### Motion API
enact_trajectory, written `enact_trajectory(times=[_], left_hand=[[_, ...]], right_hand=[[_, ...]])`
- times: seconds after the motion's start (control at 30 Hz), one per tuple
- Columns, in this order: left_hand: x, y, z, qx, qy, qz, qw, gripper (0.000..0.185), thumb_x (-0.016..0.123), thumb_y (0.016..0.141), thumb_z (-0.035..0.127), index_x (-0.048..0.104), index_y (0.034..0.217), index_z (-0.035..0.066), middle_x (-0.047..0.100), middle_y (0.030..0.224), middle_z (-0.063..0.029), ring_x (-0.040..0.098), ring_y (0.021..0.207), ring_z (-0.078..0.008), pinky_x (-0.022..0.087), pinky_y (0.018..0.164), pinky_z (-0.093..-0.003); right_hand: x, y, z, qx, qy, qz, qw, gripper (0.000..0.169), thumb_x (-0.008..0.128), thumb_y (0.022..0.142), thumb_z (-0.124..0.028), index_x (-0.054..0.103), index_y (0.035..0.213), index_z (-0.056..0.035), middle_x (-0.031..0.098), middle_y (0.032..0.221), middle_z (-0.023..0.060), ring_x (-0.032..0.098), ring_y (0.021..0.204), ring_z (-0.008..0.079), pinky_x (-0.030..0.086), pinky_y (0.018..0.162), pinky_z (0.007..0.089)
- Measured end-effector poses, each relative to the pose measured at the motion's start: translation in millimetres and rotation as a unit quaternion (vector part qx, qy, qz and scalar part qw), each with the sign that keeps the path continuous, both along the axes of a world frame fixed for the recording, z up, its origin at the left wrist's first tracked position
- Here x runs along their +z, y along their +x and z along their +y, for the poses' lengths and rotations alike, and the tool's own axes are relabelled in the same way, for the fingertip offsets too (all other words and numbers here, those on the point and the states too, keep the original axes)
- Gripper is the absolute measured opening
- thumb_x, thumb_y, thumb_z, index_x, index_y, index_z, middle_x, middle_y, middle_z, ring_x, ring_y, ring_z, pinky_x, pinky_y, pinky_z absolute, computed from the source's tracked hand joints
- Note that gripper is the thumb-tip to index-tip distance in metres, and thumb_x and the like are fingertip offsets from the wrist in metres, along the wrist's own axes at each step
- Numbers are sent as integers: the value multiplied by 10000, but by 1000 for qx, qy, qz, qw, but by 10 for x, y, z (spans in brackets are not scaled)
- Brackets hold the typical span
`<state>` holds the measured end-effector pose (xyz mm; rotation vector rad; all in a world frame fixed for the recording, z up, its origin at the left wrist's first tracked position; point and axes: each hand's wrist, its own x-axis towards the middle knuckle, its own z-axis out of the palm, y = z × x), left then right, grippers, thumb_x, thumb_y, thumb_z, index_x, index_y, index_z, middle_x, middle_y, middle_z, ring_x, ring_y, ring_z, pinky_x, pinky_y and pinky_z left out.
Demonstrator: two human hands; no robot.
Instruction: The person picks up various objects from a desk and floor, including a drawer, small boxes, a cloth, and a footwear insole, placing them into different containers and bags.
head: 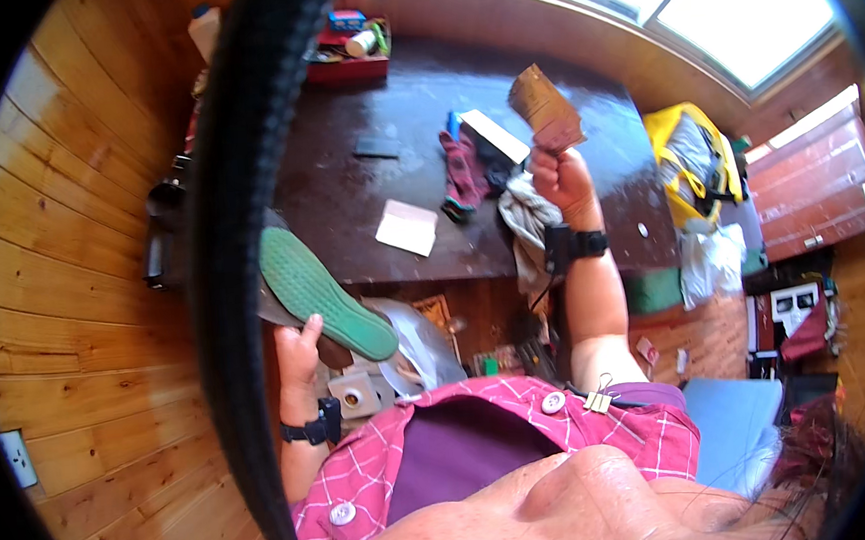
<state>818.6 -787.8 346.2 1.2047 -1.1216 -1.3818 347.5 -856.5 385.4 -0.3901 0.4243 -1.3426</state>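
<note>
My left hand grips the edge of a green shoe insole, its thumb on the dimpled face; a dark strap crosses the view beside it. Behind the insole a grey piece shows in part. My right hand is raised above the dark table and holds a worn brown piece, perhaps cardboard, by its lower end. Left of that hand lie a pink and dark work glove, a white strip and a crumpled grey cloth over the table edge. A pale folded card lies nearer the front edge.
A red box of small items stands at the back of the dark table, with a flat dark object nearer. A yellow bag and a white plastic bag are at the right. A blue seat is beside me.
</note>
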Motion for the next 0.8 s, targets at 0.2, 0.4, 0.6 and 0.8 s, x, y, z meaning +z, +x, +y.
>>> enact_trajectory(times=[0.2, 0.4, 0.6, 0.8], left_hand=[[-8, -36, 188, -67, -12, 4, 998, 415, 565, 830, -28, 493, 1238, -43, 569, 1172, -78, 539, 1074, -175, 388, 973, -316], [50, -41, 463, -109, 4, 118, 987, 397, 569, 832, -64, 513, 1220, 0, 580, 1179, -77, 551, 1079, -182, 395, 979, -319], [-91, -31, 430, -279, 66, 234, 929, 562, 650, 836, 83, 424, 1346, 17, 508, 1321, -116, 494, 1207, -265, 352, 1048, -413], [-7, -349, 450, -343, 58, 175, 921, 511, 667, 816, 44, 500, 1299, 57, 564, 1258, -56, 520, 1164, -213, 382, 1008, -366]], right_hand=[[-308, 1095, 1230, 93, 72, -186, 975, 253, 357, 967, -296, 469, 844, -106, 339, 614, -23, 353, 475, 106, 281, 346, 223], [-512, 1500, 1670, 133, 150, -214, 956, 252, 332, 960, -262, 478, 852, -86, 361, 600, -12, 371, 451, 107, 304, 336, 223], [-401, 1690, 1769, 201, 287, -93, 932, 273, 322, 956, -266, 488, 840, -83, 380, 545, 0, 362, 386, 110, 296, 314, 224], [-390, 1749, 1636, 254, 276, 61, 925, 289, 314, 942, -230, 547, 887, -67, 401, 534, -17, 383, 384, 88, 311, 310, 197]])
